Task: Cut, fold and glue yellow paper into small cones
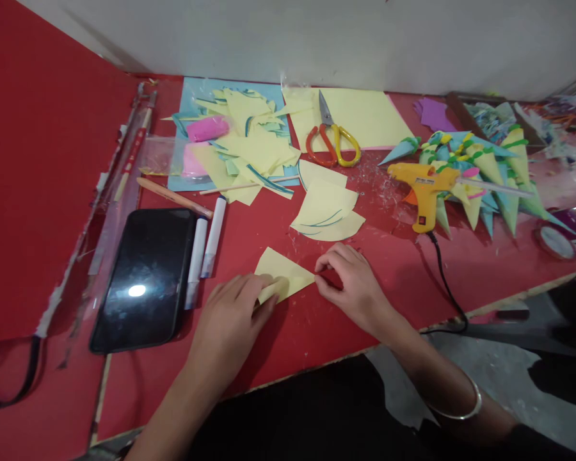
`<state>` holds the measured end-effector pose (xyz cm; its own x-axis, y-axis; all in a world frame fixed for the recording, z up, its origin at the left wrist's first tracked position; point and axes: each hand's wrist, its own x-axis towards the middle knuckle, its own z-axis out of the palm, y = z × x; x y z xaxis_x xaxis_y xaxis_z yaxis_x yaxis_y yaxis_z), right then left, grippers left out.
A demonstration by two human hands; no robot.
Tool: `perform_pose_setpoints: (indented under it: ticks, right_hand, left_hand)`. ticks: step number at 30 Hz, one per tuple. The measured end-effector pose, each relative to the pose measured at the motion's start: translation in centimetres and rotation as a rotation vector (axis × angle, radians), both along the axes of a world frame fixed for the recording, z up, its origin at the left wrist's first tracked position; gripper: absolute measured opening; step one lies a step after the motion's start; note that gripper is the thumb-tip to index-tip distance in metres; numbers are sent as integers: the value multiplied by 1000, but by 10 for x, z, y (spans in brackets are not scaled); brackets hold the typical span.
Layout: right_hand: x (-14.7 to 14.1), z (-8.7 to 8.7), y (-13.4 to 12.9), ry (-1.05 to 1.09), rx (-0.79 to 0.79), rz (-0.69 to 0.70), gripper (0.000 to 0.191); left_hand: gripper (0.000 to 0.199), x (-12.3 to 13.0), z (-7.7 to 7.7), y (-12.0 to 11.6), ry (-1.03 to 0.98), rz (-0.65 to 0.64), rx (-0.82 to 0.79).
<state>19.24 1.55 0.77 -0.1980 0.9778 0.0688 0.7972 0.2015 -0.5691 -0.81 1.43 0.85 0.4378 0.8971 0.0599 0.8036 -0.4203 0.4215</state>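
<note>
A pale yellow paper piece (287,274) lies on the red table, its near-left edge curling up. My left hand (240,307) is closed on that curled edge, thumb below and fingers above. At the paper's pointed right corner, my right hand (348,278) pinches the tip between thumb and index finger. Just beyond the hands rest several cut yellow paper sectors (326,202), some with dark curved lines drawn on them.
A black phone (144,275) and two white markers (205,246) lie at left. Behind are paper scraps (254,144) and scissors (331,137). At right, a yellow glue gun (425,192) with a cord lies against several decorated paper cones (489,169).
</note>
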Motion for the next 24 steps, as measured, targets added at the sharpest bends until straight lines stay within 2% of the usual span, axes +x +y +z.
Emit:
perform_pose_setpoints:
  ticks: [4, 8, 12, 15, 24]
  right_hand:
    - [4, -1, -2, 9, 30, 70, 14]
    - [8, -3, -9, 49, 207, 147, 22]
    - [8, -4, -14, -42, 339, 306, 24]
    - [8, -4, -15, -112, 338, 383, 26]
    - [20, 4, -18, -233, 244, 473, 37]
  left_hand:
    - [21, -1, -1, 0, 10, 20, -15]
    - [20, -1, -2, 1, -9, 19, -20]
    - [21, 0, -2, 2, -27, 17, -41]
    - [23, 0, -1, 2, -17, 31, -48]
    - [29, 2, -3, -3, 57, 68, 60]
